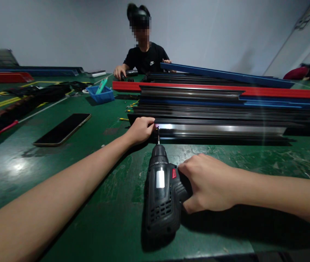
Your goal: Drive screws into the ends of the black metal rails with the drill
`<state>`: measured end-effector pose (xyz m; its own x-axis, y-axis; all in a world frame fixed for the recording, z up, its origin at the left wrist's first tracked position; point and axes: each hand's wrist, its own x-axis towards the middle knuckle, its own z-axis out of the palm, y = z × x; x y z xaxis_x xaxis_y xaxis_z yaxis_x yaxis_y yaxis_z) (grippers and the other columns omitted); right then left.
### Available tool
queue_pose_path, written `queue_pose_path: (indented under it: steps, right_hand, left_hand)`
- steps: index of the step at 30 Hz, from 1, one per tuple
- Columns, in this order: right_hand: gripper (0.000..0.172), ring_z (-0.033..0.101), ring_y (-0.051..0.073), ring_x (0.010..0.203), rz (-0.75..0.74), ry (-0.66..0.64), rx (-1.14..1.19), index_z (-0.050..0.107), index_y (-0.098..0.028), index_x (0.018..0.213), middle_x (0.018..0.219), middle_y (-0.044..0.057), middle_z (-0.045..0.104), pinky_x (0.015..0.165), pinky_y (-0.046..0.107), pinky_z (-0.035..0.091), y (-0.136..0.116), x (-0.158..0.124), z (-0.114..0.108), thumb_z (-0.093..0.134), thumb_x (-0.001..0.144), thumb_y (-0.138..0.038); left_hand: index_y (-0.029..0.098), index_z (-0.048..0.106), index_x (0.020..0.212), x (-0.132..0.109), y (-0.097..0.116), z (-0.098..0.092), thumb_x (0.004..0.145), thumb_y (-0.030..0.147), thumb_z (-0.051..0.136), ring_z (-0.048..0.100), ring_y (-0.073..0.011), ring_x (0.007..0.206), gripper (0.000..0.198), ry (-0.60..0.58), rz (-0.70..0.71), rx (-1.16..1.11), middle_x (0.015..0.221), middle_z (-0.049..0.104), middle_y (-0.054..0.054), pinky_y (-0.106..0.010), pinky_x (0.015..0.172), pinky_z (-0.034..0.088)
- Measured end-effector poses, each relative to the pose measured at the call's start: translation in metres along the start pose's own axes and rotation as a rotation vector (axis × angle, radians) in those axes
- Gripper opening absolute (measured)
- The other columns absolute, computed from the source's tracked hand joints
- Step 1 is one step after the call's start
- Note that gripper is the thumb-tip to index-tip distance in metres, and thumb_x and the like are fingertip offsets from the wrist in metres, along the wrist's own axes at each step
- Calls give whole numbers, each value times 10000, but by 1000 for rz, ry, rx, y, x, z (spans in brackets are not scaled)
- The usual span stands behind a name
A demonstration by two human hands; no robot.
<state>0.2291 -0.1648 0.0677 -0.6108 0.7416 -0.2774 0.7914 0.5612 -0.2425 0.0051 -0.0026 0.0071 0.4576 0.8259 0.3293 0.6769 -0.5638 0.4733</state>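
Note:
My right hand (pixel 209 183) is wrapped round the handle of a black cordless drill (pixel 162 196), which lies on its side with its bit pointing away from me. The bit's tip meets the near left end of a dark metal profile (pixel 220 130) with a shiny inner face. At that same end, my left hand (pixel 141 129) is closed with its fingers gripping the profile. Any small part between the bit and the profile is too small to make out.
More black profiles (pixel 198 111) lie stacked behind, with a red profile (pixel 280 91) across them. Left stand a phone (pixel 63 129) and a blue bin (pixel 100 95) holding a teal tool. A co-worker (pixel 146 58) opposite touches a blue profile (pixel 226 74). Cables (pixel 21 102) lie far left.

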Motion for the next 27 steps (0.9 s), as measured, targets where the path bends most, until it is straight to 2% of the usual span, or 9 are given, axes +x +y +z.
queue_pose_path:
  steps: [7,27]
  right_hand:
    - [434,524,174,535,12,-20,18,736,-153,797,666,65,683,474,310,273,-1,1,-1,785,696,-573]
    - [427,496,162,526,10,-15,22,729,-155,795,661,57,672,475,303,267,0,0,-1,780,691,-566]
  left_hand:
    - [171,542,608,0,-1,0,887,318,511,470,-143,615,316,8,12,-5,594,565,-15,-278,604,294]
    - [174,538,600,0,-1,0,866,304,517,472,-147,607,297,16,4,8,596,569,-19,-283,603,292]
